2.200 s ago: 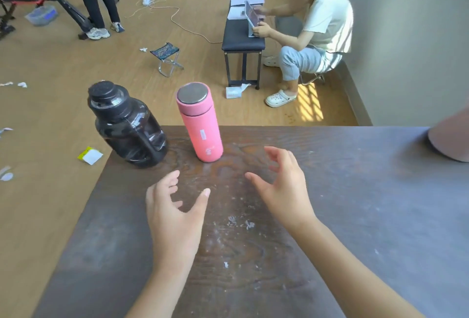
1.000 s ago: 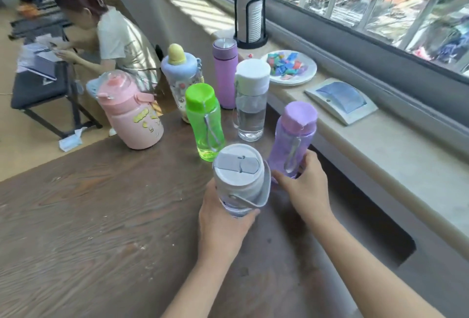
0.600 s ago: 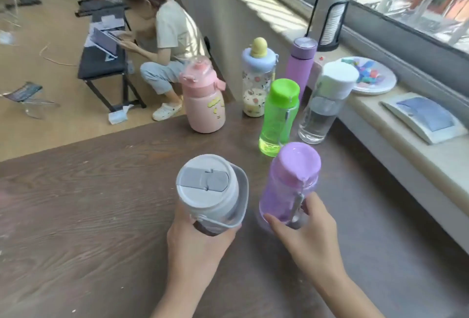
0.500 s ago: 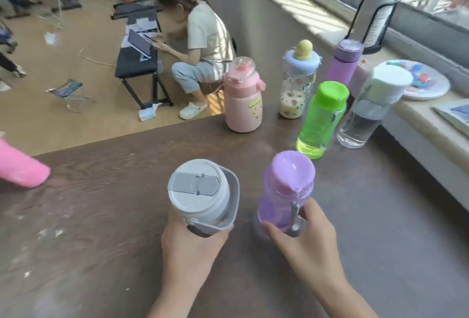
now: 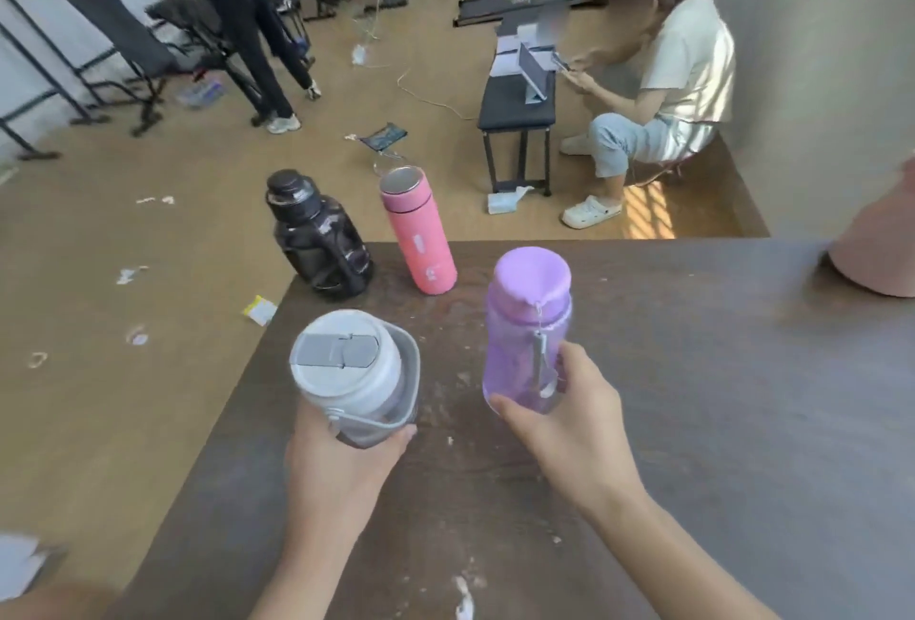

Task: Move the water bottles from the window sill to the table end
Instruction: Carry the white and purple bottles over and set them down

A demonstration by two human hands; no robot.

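Two bottles, black jug (image 5: 319,237) and pink flask (image 5: 420,233), are standing at the dark wooden table (image 5: 693,396) end; left hand (image 5: 336,466) is clasping a grey-lidded bottle (image 5: 351,372), right hand (image 5: 574,426) a purple bottle (image 5: 525,327), contents unclear

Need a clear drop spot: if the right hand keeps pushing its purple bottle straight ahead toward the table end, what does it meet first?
Probably nothing: the right hand and purple bottle face bare table; the pink bottle stands just left of that line.
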